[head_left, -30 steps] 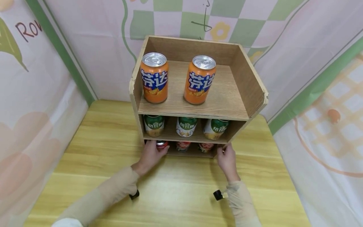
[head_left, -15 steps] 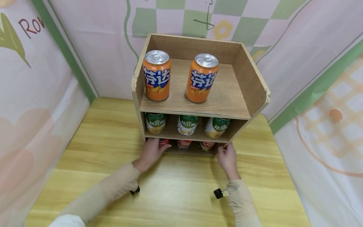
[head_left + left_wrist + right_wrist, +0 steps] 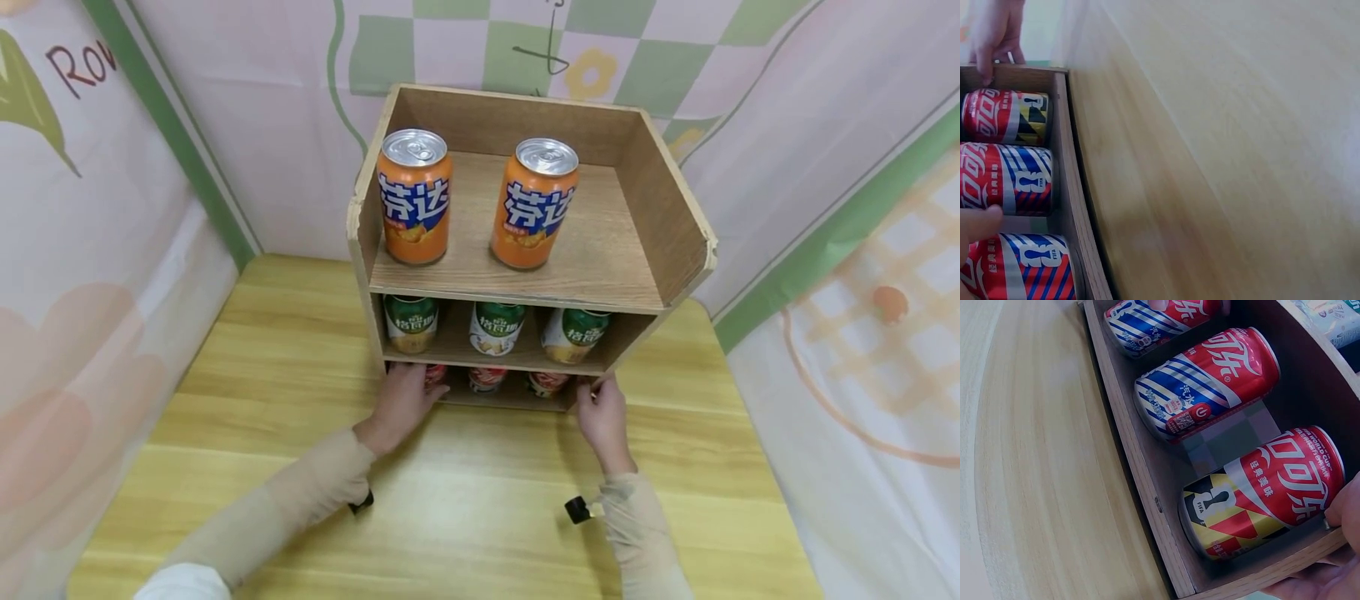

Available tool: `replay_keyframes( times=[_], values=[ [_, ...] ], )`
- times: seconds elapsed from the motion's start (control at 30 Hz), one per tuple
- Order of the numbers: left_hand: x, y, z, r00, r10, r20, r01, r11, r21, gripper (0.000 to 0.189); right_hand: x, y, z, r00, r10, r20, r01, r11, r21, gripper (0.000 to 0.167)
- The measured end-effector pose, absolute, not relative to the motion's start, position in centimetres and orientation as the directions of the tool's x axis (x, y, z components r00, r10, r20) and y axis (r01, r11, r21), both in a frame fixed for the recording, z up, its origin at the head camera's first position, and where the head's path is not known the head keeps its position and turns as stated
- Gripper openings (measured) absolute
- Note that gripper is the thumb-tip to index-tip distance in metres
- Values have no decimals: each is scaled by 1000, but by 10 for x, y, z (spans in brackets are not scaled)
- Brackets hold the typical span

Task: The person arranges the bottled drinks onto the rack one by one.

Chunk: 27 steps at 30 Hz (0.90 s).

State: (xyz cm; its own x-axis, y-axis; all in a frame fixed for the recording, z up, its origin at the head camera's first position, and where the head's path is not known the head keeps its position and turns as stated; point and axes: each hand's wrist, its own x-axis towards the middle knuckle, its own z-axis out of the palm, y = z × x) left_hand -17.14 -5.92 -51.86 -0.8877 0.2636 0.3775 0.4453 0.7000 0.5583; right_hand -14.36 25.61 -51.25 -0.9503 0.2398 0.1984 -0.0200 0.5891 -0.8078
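Observation:
A three-level wooden shelf [image 3: 517,293] stands on the table. Its bottom level holds three red cola cans, all upright in a row. My left hand [image 3: 402,400] holds the leftmost cola can [image 3: 1025,265], which it partly covers in the head view; its thumb shows over the can in the left wrist view. My right hand [image 3: 603,421] grips the lower right side wall of the shelf, thumb inside and fingers outside. Close to that thumb is the rightmost cola can [image 3: 1266,487], with yellow and black on its lower part. Between the outer two stands the middle cola can [image 3: 1210,381].
Two orange Fanta cans [image 3: 415,200] stand on the top level, toward the left and middle. The middle level carries three green-topped cans [image 3: 497,327]. Under the shelf is a light wooden table [image 3: 480,500]; patterned cloth [image 3: 285,125] hangs behind and at both sides.
The leftmost cola can has gone slightly deeper into the bottom level with my left hand, its silver lid now out of sight. My right hand keeps its grip. The head view has shifted slightly.

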Motion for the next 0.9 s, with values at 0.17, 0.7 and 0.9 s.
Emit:
replay_keyframes(
  times=[0.17,0.7,0.9],
  values=[
    [-172,-57,-520,-873,254,416,463,697,547,52,-144,257,-512,-951,235,200,-25,589,-808,26],
    [-162,-55,-523,-734,353,581,464,884,49,37,-144,255,-514,-940,260,219,-19,602,-798,22],
    [-163,-58,-528,-678,384,627,483,875,-13,40,-144,254,-514,-940,261,217,-17,602,-798,20]
  ],
)
